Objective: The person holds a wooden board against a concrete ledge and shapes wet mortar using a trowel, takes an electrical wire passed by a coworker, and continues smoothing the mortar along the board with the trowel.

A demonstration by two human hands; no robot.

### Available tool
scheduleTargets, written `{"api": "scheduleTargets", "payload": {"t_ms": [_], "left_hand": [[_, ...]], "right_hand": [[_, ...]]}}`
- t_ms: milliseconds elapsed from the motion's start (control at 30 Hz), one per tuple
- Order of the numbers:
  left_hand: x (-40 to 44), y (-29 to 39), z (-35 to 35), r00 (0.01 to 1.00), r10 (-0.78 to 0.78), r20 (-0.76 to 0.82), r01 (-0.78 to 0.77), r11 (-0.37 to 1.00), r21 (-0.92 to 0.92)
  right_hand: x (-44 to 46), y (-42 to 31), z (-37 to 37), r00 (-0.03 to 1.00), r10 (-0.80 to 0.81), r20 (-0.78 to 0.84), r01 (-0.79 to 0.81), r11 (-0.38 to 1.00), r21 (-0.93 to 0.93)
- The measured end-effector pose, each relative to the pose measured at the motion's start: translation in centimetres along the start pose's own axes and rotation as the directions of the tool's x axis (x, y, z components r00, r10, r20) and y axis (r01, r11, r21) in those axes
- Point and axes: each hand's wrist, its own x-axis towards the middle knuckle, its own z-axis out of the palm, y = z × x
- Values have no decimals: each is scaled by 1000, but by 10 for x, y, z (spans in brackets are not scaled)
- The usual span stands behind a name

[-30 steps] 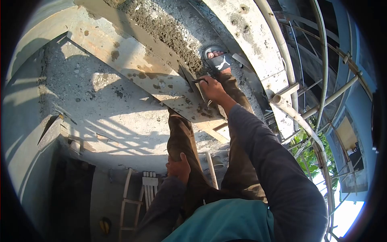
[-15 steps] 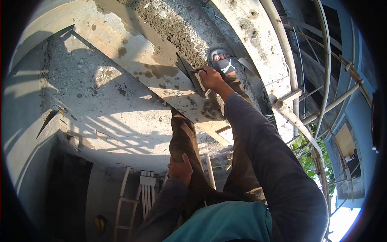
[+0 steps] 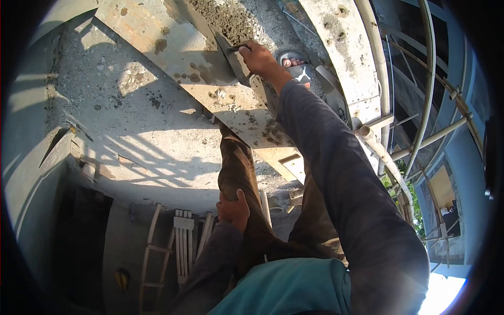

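While the left hand [image 3: 233, 210] rests against the left trouser leg [image 3: 235, 170], grip unclear, the right hand [image 3: 258, 59], closed round the trowel [image 3: 238, 67], sits farther along the board [image 3: 191, 65] beside rough mortar [image 3: 226, 20] than moments ago; smoothing apparently advances.

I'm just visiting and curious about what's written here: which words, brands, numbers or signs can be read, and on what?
No words, numbers or signs can be read.
The sandal bears a white mark, too blurred to make out.
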Motion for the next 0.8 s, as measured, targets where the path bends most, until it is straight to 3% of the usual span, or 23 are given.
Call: {"api": "scheduleTargets", "payload": {"t_ms": [67, 133, 167, 233, 267, 333, 400, 433, 500, 633, 700, 733, 800], "left_hand": [[0, -1, 2, 1000, -18, -4, 18, 1000, 5], [0, 0, 4, 1000, 9, -11, -9, 1000, -8], [2, -1, 7, 1000, 6, -27, -6, 1000, 3], [2, -2, 8, 999, 20, -32, -20, 1000, 12], [3, -2, 7, 1000, 11, -17, -11, 1000, -7], [3, -3, 7, 1000, 9, -27, -10, 1000, -25], [2, -4, 6, 999, 23, -22, -23, 999, -33], [2, -3, 6, 1000, 21, -19, -22, 999, -43], [1, -2, 9, 999, 31, -18, -31, 999, -38], [-1, -1, 14, 1000, 20, -24, -21, 999, -36], [-4, 2, 12, 999, 8, -34, -9, 1000, -29], [-5, 3, 12, 999, 4, -36, -5, 1000, -22], [-7, 5, 14, 1000, 2, -31, -3, 999, -33]], "right_hand": [[6, 1, 7, 1000, -9, 14, 9, 1000, -28], [2, 17, 9, 996, 85, -19, -86, 995, -54], [-10, 47, 17, 996, 91, 16, -92, 992, 83], [-61, 81, 14, 993, 109, -48, -114, 984, -136], [-90, 100, 9, 999, 52, -8, -53, 977, -208], [-137, 141, 12, 977, 214, -16, -215, 969, -125], [-187, 137, -3, 923, 379, 70, -376, 925, -48], [-211, 126, -9, 912, 410, 33, -401, 903, -153], [-241, 110, -24, 850, 519, 93, -514, 855, -71], [-214, 135, -12, 886, 458, 76, -451, 888, -92], [-171, 154, 4, 952, 305, 34, -299, 946, -125], [-156, 157, 6, 953, 301, 43, -295, 948, -117], [-146, 158, 9, 967, 250, 46, -233, 945, -231]]}}
